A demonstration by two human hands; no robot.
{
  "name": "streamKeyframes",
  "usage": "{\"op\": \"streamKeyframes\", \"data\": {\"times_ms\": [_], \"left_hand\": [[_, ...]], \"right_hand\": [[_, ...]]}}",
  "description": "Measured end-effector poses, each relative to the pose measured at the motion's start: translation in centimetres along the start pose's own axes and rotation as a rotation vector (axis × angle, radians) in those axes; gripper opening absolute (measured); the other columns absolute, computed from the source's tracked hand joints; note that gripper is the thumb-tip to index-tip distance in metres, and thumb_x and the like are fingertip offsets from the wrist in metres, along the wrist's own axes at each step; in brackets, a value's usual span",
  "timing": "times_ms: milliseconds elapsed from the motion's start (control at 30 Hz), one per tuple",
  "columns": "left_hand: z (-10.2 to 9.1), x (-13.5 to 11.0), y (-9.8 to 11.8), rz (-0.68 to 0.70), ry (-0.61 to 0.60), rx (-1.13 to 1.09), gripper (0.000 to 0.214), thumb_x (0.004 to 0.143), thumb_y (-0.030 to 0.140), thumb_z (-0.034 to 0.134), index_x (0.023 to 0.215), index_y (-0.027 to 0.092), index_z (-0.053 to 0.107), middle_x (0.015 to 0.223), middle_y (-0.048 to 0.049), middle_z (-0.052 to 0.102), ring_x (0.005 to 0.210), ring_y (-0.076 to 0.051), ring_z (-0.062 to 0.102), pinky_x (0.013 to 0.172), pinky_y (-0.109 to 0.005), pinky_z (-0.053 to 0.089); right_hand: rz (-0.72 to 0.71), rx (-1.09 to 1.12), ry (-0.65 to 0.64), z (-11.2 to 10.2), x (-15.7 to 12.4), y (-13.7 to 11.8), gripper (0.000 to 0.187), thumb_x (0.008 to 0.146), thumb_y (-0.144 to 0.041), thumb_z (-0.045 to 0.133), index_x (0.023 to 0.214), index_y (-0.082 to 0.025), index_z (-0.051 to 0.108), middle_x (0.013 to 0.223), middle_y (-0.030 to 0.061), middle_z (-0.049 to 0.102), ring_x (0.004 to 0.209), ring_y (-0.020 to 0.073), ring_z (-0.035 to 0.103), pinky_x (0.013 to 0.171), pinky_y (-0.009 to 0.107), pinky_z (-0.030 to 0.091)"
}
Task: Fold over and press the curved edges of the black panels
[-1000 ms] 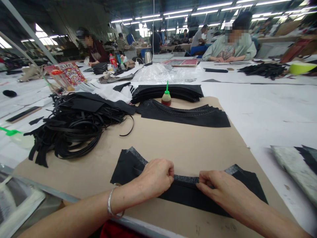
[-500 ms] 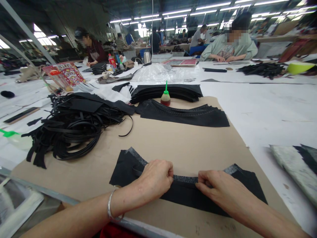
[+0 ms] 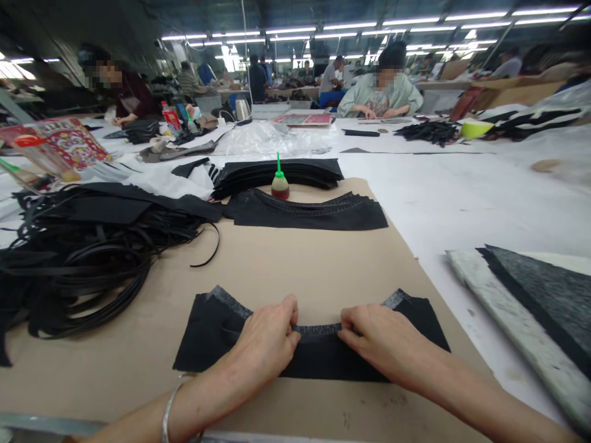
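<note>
A black curved panel [image 3: 332, 363] lies flat before me, a speckled grey band [image 3: 318, 330] running along its concave upper edge. My left hand [image 3: 268, 338] is closed in a pinch at the left part of that edge. A short way to its right, my right hand [image 3: 383, 335] pinches the same edge, with thumb and forefinger together. A narrow black strip [image 3: 228, 332] loops out from under my left hand over the panel. The fingertips hide exactly how strip and panel meet.
Brown board [image 3: 277, 264] covers the table here. Beyond are stitched black panels [image 3: 318, 218], a stack of black pieces [image 3: 295, 172] and a green-nozzled bottle [image 3: 279, 189]. Black strips [image 3: 115, 252] heap at left; a pale slab [image 3: 489, 301] bears dark pieces at right. A co-worker [image 3: 383, 92] sits across.
The view has swung to the right, so things appear shifted left. Both hands keep their pinch on the panel's edge, now slightly closer together.
</note>
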State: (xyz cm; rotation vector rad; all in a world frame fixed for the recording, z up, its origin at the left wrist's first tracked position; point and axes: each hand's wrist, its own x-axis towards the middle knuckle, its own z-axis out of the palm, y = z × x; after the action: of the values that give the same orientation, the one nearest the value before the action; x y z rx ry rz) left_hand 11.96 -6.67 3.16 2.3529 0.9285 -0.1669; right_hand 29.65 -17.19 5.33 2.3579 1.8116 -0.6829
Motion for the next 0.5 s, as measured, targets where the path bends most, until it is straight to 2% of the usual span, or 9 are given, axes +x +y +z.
{"op": "streamKeyframes", "data": {"times_ms": [200,367,433,500], "left_hand": [[-0.27,-0.08,0.52,-0.028,-0.027,0.013,0.012,0.078,0.017,0.055,0.087,0.022,0.049,0.073,0.0016,0.061,0.069,-0.017,0.057,0.059,-0.026,0.030],[-0.48,-0.11,0.49,-0.040,-0.041,0.062,0.012,0.079,0.020,0.057,0.089,0.023,0.049,0.072,0.0017,0.060,0.069,-0.019,0.058,0.060,-0.027,0.031],[-0.39,-0.25,0.39,-0.003,0.012,0.095,0.013,0.080,0.020,0.057,0.091,0.023,0.051,0.079,0.0001,0.061,0.075,-0.020,0.058,0.064,-0.028,0.035],[-0.07,-0.48,0.32,0.110,0.110,0.142,0.019,0.081,0.014,0.054,0.098,0.023,0.054,0.097,-0.0030,0.062,0.092,-0.022,0.057,0.077,-0.031,0.040]], "right_hand": [[-0.015,-0.073,0.031,0.42,0.00,-0.29,0.028,0.090,-0.025,0.045,0.075,-0.018,0.068,0.071,0.0111,0.069,0.069,0.0251,0.067,0.053,0.028,0.034],[0.015,-0.122,0.065,0.35,-0.08,-0.26,0.019,0.087,-0.029,0.054,0.079,-0.017,0.067,0.072,0.0129,0.069,0.070,0.0287,0.067,0.054,0.029,0.038],[0.044,-0.121,0.090,0.51,-0.28,0.10,0.019,0.087,-0.034,0.058,0.081,-0.017,0.065,0.070,0.0113,0.069,0.068,0.0288,0.067,0.054,0.029,0.037],[0.073,-0.108,0.118,0.95,-0.56,0.53,0.022,0.088,-0.040,0.060,0.084,-0.018,0.062,0.071,0.0090,0.068,0.069,0.0279,0.067,0.059,0.031,0.039]]}}
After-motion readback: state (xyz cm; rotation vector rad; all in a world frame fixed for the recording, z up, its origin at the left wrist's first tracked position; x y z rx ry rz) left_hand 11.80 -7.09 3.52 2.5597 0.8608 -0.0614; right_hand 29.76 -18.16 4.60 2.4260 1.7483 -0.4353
